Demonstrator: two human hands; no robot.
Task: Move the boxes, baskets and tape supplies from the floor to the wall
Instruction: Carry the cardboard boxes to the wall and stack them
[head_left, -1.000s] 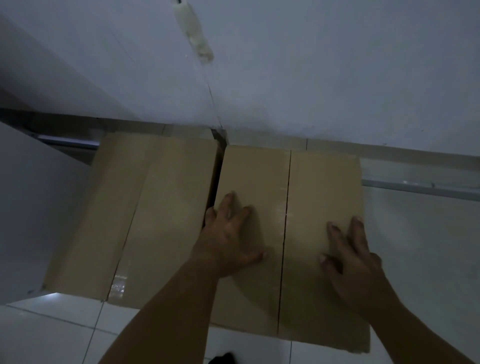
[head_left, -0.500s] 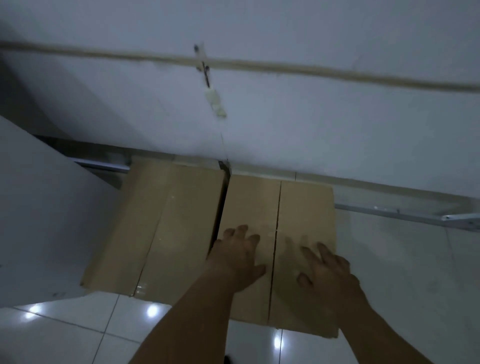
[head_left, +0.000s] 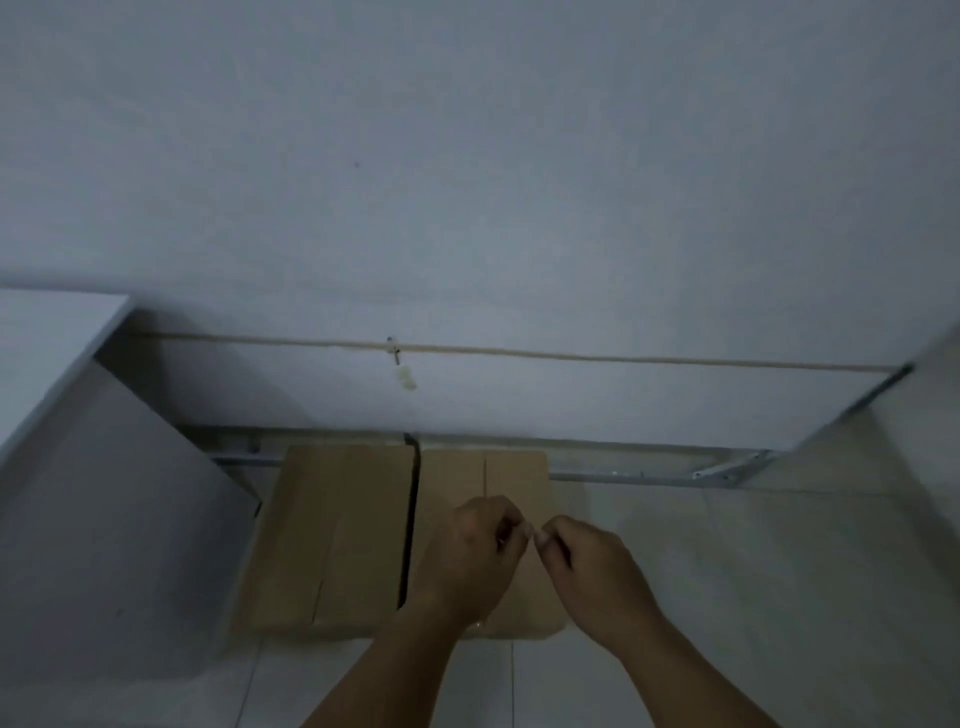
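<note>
The right box (head_left: 457, 483) stood dead ahead at 12 o'clock, its far edge hard against the foot of the wall (head_left: 467, 208). The left box (head_left: 337, 519) sat beside it at 11 o'clock with only a dark slit between them. Both rested on the tiled floor (head_left: 727, 571), top flaps closed.

A second before, I had both palms flat on the right box, fingers spread, pressing it toward the wall. By this moment I had lifted them off. The left hand (head_left: 470, 551) and the right hand (head_left: 587, 561) hung above the near half of that box at about 6 o'clock of it. The fingers (head_left: 543, 538) of each were curled inward, the two sets of tips almost meeting. I could see nothing held in either hand. My view had also pulled back and up, so much more wall showed.

I took that to mean the push was finished and this box was placed. I judged the box part of the job at least partly done, with two boxes in line at the wall. No baskets or tape supplies showed in my view, so I supposed they lay behind me, to be fetched next.

A metal rail (head_left: 649, 475) ran along the wall's foot toward 3 o'clock. A thin cord (head_left: 571, 356) crossed the wall above it. A pale cabinet (head_left: 78, 467) filled the 9 o'clock side.
</note>
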